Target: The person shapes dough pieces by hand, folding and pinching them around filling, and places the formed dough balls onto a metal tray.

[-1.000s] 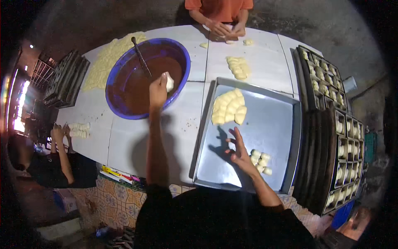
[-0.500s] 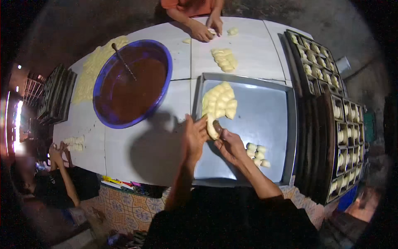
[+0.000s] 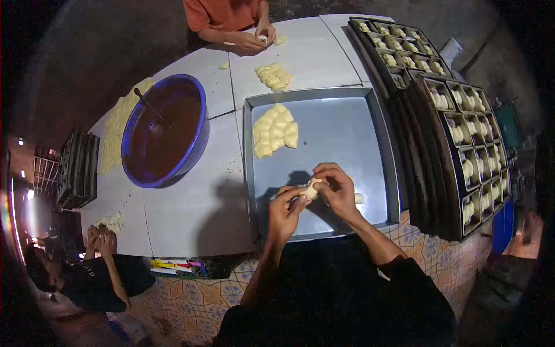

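Note:
My left hand (image 3: 285,211) and my right hand (image 3: 338,191) meet above the lower part of a large metal tray (image 3: 347,139), both closed on a small piece of pale dough (image 3: 312,188). A bunch of yellowish dough pieces (image 3: 272,130) lies in the upper left of the tray. Small white dough pieces (image 3: 359,198) show beside my right hand, mostly hidden behind it. To the left stands a purple basin (image 3: 198,130) of brown, chocolate-like filling with a long-handled utensil (image 3: 143,98) in it.
A co-worker in orange (image 3: 217,20) handles dough across the white tabletop (image 3: 306,49); another in black (image 3: 110,277) works at lower left. Compartmented tins (image 3: 471,156) with dough stand at right, stacked dark tins (image 3: 75,168) at left. More dough (image 3: 115,127) lies behind the basin.
My left hand moved from over the basin to meet my right hand, and both now hold the piece higher, fingers wrapped round it. The brown lump seen half a second ago no longer shows.

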A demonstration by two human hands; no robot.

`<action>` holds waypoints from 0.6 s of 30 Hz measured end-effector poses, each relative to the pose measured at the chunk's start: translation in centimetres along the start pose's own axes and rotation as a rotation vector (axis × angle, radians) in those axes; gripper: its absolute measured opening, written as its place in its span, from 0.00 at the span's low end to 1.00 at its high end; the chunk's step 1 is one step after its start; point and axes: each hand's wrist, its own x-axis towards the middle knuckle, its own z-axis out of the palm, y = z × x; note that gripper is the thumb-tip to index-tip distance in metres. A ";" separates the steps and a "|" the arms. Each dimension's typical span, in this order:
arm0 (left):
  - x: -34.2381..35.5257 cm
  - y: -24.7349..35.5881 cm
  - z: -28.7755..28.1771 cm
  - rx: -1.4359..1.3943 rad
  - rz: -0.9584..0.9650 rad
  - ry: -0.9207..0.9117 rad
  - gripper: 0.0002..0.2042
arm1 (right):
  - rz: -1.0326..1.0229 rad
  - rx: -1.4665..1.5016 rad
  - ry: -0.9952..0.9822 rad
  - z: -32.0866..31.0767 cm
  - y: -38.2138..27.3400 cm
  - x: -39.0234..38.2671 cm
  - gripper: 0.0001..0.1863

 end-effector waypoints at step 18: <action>-2.3 -1.6 4.8 -0.172 0.143 -0.351 0.26 | 0.717 0.207 -0.384 -7.7 -1.6 -5.4 0.26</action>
